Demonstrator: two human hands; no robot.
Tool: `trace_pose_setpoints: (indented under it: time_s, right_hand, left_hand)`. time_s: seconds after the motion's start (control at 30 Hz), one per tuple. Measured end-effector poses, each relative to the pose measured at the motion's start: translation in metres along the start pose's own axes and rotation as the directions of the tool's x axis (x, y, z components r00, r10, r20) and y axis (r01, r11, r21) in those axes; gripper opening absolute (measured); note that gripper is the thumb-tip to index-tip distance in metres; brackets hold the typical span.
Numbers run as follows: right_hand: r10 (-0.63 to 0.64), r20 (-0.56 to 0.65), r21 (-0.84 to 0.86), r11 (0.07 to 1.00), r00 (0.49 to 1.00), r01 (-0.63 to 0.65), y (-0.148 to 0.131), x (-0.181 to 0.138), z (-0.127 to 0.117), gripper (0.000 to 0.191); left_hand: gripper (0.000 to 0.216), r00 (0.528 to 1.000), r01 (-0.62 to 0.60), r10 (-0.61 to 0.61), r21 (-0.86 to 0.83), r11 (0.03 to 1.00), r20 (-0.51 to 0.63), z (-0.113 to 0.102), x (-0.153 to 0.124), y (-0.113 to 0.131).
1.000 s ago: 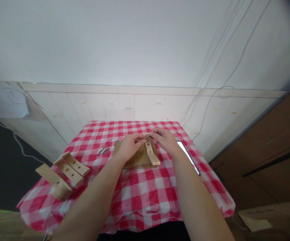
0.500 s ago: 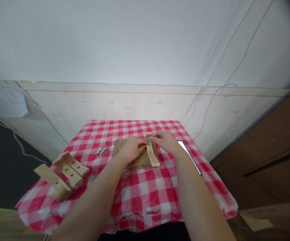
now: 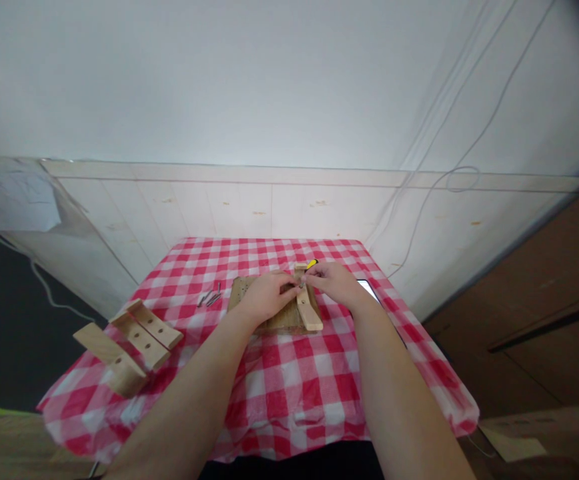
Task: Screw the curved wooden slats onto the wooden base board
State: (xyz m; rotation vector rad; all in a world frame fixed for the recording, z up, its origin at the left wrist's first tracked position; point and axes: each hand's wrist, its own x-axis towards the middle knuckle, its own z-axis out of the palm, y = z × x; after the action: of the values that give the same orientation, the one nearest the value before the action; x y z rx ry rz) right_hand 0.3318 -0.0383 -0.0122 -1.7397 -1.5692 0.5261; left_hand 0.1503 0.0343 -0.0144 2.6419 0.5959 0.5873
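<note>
A flat wooden board lies in the middle of the red-and-white checked tablecloth. A pale wooden strip with a hole rests along the board's right side. My left hand lies on the board with its fingertips pressed against the strip. My right hand is closed in a pinch at the strip's upper part, on something small that I cannot make out. A bit of yellow shows just behind my right fingers.
Several dark screws lie left of the board. More drilled wooden pieces sit at the table's left edge, partly overhanging. A phone lies right of my right wrist. White cables run down the wall behind.
My hands have drawn closer together at the strip's upper end. The view has shifted slightly. A yellow object has come into sight behind my right fingers.
</note>
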Motion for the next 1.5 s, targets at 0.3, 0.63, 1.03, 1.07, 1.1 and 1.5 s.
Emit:
trace_pose_setpoints:
  time_s: [0.3,0.63,1.03,1.07,1.1,1.5]
  right_hand:
    - [0.001,0.030,0.031,1.000,1.000,-0.002,-0.010,-0.004,0.001,0.021]
    - [0.020,0.019,0.012,1.000,1.000,-0.020,-0.009,-0.003,0.001,0.025]
    - [0.050,0.071,0.078,0.995,0.996,-0.056,-0.003,0.000,0.002,0.023]
    - [0.050,0.072,0.086,0.995,0.996,-0.056,-0.003,0.000,0.003,0.023]
    - [0.045,0.073,0.098,0.994,0.996,-0.052,-0.004,0.000,0.003,0.022]
    - [0.098,-0.051,0.113,0.989,0.994,-0.092,0.006,0.005,0.007,0.037]
  left_hand:
    - [0.022,1.000,-0.013,0.013,0.022,1.000,0.001,0.003,0.002,-0.003]
    - [0.023,1.000,-0.007,0.007,0.027,1.000,-0.002,0.002,0.000,0.000]
    - [0.019,0.998,-0.018,0.016,-0.034,0.999,-0.053,0.003,-0.001,-0.001]
    - [0.018,0.997,-0.037,0.033,-0.055,0.998,-0.065,0.003,-0.001,-0.001]
    - [0.017,0.996,-0.061,0.055,-0.076,0.995,-0.069,0.003,-0.002,0.000]
    - [0.026,0.984,-0.160,0.167,-0.112,0.981,0.056,0.002,0.000,0.000]
